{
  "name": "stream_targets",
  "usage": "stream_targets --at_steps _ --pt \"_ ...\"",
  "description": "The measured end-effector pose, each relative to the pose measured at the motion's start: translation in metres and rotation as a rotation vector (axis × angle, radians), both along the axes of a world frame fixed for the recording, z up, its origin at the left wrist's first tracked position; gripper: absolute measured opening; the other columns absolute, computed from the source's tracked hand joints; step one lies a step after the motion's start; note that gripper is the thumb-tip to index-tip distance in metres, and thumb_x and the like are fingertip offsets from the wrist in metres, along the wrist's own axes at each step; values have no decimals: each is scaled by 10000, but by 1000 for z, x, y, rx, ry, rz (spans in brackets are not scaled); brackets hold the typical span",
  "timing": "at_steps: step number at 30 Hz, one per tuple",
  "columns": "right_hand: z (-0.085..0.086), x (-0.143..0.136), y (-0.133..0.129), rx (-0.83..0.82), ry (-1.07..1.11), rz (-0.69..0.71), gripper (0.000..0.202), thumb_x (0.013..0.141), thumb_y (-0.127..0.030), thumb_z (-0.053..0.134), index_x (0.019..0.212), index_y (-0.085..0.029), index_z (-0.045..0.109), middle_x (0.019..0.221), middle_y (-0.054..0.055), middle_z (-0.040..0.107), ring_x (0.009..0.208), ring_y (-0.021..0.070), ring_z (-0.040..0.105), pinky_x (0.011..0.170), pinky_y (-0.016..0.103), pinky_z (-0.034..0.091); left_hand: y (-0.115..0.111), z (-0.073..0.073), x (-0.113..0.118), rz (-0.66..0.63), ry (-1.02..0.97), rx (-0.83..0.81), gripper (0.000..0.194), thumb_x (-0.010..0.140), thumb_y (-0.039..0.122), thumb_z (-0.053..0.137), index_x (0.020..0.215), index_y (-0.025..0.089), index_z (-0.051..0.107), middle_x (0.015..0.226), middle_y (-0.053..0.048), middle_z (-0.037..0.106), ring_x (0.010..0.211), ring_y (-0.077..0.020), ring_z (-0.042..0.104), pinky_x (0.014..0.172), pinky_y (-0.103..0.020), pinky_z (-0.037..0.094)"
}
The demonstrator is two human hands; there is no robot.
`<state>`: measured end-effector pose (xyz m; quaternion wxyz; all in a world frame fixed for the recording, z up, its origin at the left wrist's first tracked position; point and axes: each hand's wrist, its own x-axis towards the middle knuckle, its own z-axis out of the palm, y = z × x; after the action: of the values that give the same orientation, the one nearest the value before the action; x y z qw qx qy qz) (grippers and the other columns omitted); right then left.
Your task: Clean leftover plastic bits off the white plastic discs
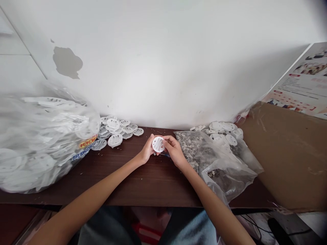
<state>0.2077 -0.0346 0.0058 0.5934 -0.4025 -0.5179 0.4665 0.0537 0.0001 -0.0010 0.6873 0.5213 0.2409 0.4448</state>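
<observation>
A round white plastic disc with slots [158,144] is held up over the middle of the table. My left hand [147,149] grips it from the left, with fingers passing behind it. At its right side, the thumb and fingers of my right hand [173,149] are closed on the edge and face; whether they also pinch a small part is hidden. Just below the hands lies a thin blue-tipped tool [165,154], partly covered. Similar slotted discs [115,140] are piled to the left of my hands.
A large clear bag of white discs [46,143] fills the left side. On the right, a clear plastic bag with many small metallic-looking pieces [190,144] lies near more white parts [224,127]. Beyond it stands a cardboard sheet [288,156]. A white wall [163,68] borders the brown table [143,183].
</observation>
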Motion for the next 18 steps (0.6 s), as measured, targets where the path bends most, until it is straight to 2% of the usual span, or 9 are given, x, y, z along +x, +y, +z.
stream_targets --at_steps 2,4,7,11,15,18 --pt "0 -2 -1 -12 30 -18 351 817 -525 799 969 -228 689 784 -12 652 652 138 529 600 264 438 1 1 0 -9 23 14 709 963 827 410 979 164 659 760 -56 651 612 -159 581 510 -257 455" --pt "0 -2 -1 -39 82 -25 348 801 -506 811 972 -230 685 791 -18 651 644 132 526 588 256 429 1 3 0 13 67 36 645 960 790 485 905 167 644 734 -40 629 581 -139 551 508 -248 441" --pt "-1 -2 -3 -98 172 -5 340 796 -478 823 988 -238 677 793 -27 652 638 128 536 581 249 430 0 7 0 71 103 65 513 923 681 655 889 169 638 738 -22 619 574 -121 534 508 -234 426" --pt "-3 -2 -3 -147 288 49 336 798 -437 838 996 -249 642 783 -37 671 601 112 527 602 246 462 -1 9 0 53 76 33 546 932 708 616 875 164 629 745 -41 643 568 -119 536 506 -237 416" --pt "-3 -4 -2 -146 321 65 346 792 -419 836 987 -252 604 692 -61 641 495 87 453 528 225 393 -1 6 -1 81 140 43 354 877 510 756 945 176 661 712 1 616 562 -107 526 513 -219 395" --pt "-4 -5 -2 -150 325 52 339 793 -419 826 968 -251 589 595 -98 566 423 60 357 495 213 354 0 3 -1 120 160 38 283 863 437 760 936 179 668 698 12 603 571 -107 531 523 -217 389"
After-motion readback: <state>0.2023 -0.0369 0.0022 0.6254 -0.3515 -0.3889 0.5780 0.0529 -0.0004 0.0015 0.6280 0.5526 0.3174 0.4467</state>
